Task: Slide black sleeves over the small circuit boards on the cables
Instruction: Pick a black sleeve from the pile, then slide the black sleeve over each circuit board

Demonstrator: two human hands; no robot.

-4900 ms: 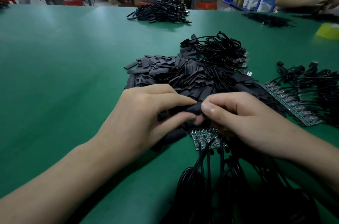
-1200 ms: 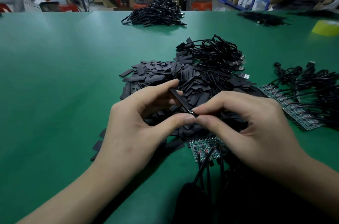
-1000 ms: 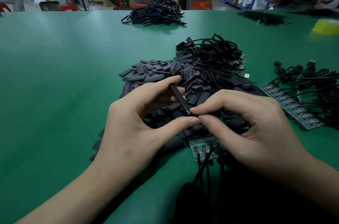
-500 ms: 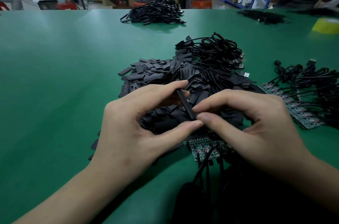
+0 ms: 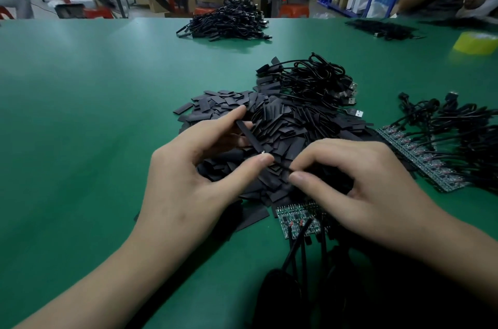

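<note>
Black sleeve in work is held just above the tabletop, with bare green showing to the left of the hands. Its long axis slants from far-left to near-right, pointing roughly at the near right corner. The left hand holds it endwise, with the forefinger on the far end, the thumb at the near end and the other fingers curled behind. A small bright tip shows at that near mouth, too small to tell whether it is board or plug. From there a thin cable leads right to the right hand, which pinches it between forefinger and thumb just beside the left thumb.

The piece to be covered therefore lies right of the sleeve and nearly in line with it. I judge the coming move to be a push along that slant, the right hand feeding while the left steadies.

The heap of loose sleeves sits under both hands and leaves little room downward. Bare circuit boards lie toward the near edge, below the right hand. A row of boards lies toward the right edge, apart from the fingers.
</note>
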